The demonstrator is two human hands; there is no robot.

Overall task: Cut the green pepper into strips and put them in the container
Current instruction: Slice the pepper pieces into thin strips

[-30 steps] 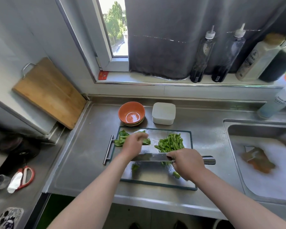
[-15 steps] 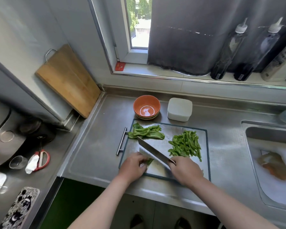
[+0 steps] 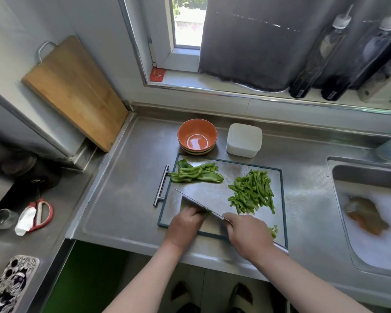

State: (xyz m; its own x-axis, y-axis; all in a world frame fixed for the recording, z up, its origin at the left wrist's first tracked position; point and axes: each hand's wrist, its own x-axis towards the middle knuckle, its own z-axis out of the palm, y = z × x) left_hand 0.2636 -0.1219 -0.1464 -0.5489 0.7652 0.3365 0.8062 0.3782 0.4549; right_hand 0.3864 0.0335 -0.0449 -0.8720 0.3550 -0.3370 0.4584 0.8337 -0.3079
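Stainless steel forms the table under a window, and a steel cutting board lies on it. At the board's near edge the left hand curls its fingers down onto a pepper piece, of which only a green sliver shows beside the blade. The right hand has its fingers closed around the handle of a knife, whose broad blade slants across the board's near left part, edge down next to the left knuckles. Uncut pepper pieces lie at the board's far left corner. A pile of strips covers its right half, and a few stray bits sit by its near right edge. Just beyond the board's far edge stand the white container, lid on, and an orange bowl to its left. A sink with suds lies right of the board. A wooden board leans on the wall far to its left.
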